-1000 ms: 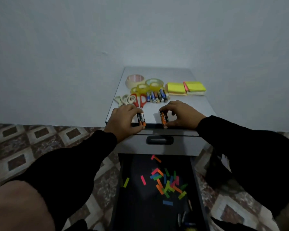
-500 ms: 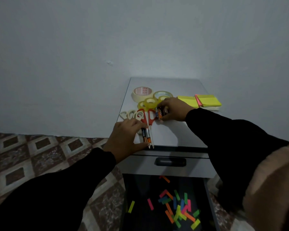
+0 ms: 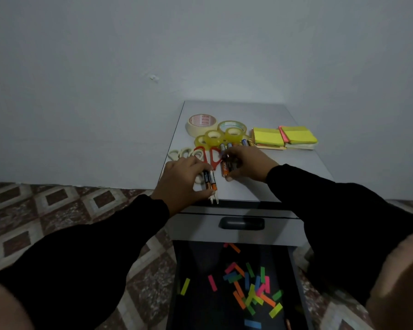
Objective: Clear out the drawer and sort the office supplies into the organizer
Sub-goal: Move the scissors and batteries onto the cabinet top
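My left hand (image 3: 185, 181) pinches two black-and-orange batteries (image 3: 209, 180) on the grey cabinet top (image 3: 293, 167), over the scissors' blades. My right hand (image 3: 246, 164) holds more orange batteries (image 3: 225, 167) beside a row of loose batteries (image 3: 227, 146). Red-handled scissors (image 3: 211, 154) and cream-handled scissors (image 3: 181, 153) lie at the left. Tape rolls (image 3: 215, 131) sit behind them. Yellow sticky-note pads (image 3: 284, 136) lie at the back right. The open dark drawer (image 3: 200, 265) below holds several coloured paper strips (image 3: 248, 287).
A shut drawer with a dark handle (image 3: 241, 222) sits between the top and the open drawer. A pale wall stands behind and to the right. Patterned floor tiles (image 3: 45, 210) spread to the left.
Both hands carried their batteries from the cabinet's front edge further back. The right hand reached the battery row, then drew slightly back. The camera tilted up.
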